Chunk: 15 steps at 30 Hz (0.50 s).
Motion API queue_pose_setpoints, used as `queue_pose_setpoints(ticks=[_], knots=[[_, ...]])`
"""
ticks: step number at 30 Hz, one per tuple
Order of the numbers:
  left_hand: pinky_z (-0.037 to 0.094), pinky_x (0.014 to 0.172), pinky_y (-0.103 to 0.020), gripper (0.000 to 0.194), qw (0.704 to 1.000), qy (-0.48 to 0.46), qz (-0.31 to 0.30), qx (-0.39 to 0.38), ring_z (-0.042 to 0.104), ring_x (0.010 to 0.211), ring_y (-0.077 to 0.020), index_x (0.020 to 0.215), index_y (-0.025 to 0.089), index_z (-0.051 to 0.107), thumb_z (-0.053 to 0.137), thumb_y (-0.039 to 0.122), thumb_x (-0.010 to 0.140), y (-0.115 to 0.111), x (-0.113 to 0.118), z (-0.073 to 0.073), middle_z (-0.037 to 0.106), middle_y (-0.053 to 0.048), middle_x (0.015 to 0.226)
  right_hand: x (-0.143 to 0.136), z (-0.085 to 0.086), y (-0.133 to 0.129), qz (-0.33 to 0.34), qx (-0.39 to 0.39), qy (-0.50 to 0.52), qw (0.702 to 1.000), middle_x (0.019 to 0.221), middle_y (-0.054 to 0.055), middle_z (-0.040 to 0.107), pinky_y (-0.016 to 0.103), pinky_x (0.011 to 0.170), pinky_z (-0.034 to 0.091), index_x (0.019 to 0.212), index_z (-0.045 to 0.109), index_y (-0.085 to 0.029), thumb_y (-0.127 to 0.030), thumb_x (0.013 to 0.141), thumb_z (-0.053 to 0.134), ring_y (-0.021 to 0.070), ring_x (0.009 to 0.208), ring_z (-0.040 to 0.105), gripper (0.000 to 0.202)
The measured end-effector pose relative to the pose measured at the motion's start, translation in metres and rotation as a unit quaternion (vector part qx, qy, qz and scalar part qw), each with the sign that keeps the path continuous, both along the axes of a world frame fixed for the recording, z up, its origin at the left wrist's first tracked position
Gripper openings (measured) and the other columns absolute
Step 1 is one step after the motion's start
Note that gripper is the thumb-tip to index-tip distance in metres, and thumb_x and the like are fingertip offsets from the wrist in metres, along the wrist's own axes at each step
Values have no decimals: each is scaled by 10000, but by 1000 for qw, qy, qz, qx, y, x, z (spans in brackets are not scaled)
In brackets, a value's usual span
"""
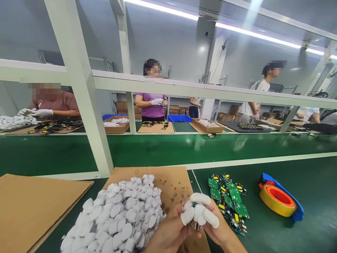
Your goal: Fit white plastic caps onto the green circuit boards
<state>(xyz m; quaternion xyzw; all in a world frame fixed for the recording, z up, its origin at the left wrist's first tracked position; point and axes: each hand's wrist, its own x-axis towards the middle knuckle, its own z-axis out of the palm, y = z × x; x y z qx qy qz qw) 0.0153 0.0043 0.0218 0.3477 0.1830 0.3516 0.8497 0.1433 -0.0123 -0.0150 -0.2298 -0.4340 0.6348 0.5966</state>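
My left hand point(177, 221) and my right hand point(214, 219) meet over the cardboard, white finger cots on several fingertips. Pinched between them is a small circuit board point(195, 224), mostly hidden by my fingers, with a white round piece point(200, 214) against it. Both hands are closed on this board. Left of my hands lies a large heap of white round pieces point(126, 214), on a cardboard sheet point(175, 182). On the right, a cluster of green circuit boards point(234, 196) with yellow and black components rests on the green tabletop.
A tape dispenser point(297, 202) with a yellow tape roll point(277, 202) stands at right. Stacked cardboard point(37, 211) lies at left. Beyond a white frame post point(81, 88) runs a green conveyor belt point(168, 149). Several co-workers stand or sit across it, beside cardboard trays point(210, 128).
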Motion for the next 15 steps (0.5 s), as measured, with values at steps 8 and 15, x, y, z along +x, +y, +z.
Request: queue_pose_setpoints(ticks=[8,15], knots=[[472,480,-204,493,995,49,83,-42,571,509,-106,698,120,644,765,562,516,3,0,-4,629,-31,589,16,1,11,-140,142,-159,967,1252,107,596,430,898,488,1239,532,-293,-544,792,564,279,1046,603,514],[466,493,-196,405,988,72,138,-23,564,492,-102,683,93,616,734,477,625,5,1,-4,610,-19,550,29,3,10,-245,228,-472,816,1120,107,676,398,888,509,1119,612,-243,-308,739,675,287,1011,636,390]])
